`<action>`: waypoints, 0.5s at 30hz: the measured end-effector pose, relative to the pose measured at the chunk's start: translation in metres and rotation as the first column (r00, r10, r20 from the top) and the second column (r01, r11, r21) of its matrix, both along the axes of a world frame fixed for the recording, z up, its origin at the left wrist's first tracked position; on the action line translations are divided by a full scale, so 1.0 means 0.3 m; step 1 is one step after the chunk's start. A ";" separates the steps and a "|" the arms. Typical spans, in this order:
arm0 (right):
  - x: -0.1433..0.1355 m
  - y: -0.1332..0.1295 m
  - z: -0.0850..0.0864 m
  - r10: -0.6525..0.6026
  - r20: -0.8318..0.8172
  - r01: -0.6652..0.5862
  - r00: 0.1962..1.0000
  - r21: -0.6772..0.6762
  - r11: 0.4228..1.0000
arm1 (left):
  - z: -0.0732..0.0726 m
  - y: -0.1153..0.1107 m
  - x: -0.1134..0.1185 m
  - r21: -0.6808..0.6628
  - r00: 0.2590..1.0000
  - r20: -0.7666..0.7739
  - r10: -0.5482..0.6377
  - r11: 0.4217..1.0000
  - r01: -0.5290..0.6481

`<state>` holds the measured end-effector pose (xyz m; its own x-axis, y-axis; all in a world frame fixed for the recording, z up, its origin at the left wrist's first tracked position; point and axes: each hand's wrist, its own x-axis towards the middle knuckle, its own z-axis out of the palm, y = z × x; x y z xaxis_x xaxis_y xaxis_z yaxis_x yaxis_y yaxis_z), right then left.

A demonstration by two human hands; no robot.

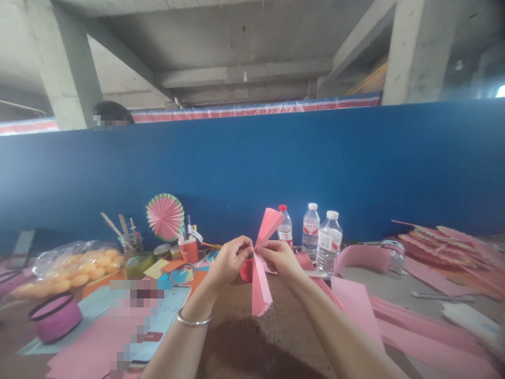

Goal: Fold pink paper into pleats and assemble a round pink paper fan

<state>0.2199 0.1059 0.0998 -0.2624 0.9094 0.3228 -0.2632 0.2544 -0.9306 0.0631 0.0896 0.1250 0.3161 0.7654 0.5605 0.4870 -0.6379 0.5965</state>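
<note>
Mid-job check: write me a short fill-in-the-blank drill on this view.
The left hand and right hand hold pleated paper coloured ____.
The wrist wearing the metal bracelet is the ____ one.
The leftmost upright bottle has a ____ cap.
The round pink fan has a ____ edge.

Missing words: pink; left; red; green.

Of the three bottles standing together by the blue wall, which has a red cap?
The leftmost bottle, seen just right of the pleated pink paper's upper end; the middle bottle and the rightmost bottle are both white-capped.
</note>
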 end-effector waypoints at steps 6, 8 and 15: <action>0.013 0.007 0.004 -0.040 0.081 0.035 0.996 0.060 0.998 | -0.003 0.005 0.002 -0.063 0.999 0.041 -0.011 0.998 0.013; 0.021 0.009 0.005 -0.069 0.125 0.058 0.990 0.086 0.995 | -0.003 0.008 0.003 -0.078 0.998 0.060 -0.011 0.997 0.015; 0.027 0.013 0.001 -0.165 0.212 0.139 0.963 0.133 0.981 | 0.001 0.006 0.013 -0.145 0.993 0.116 -0.017 0.989 0.034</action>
<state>0.2279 0.1099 0.1002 -0.2005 0.9039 0.3779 -0.0035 0.3850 -0.9229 0.0670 0.0914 0.1252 0.2770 0.8346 0.4761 0.3951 -0.5506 0.7354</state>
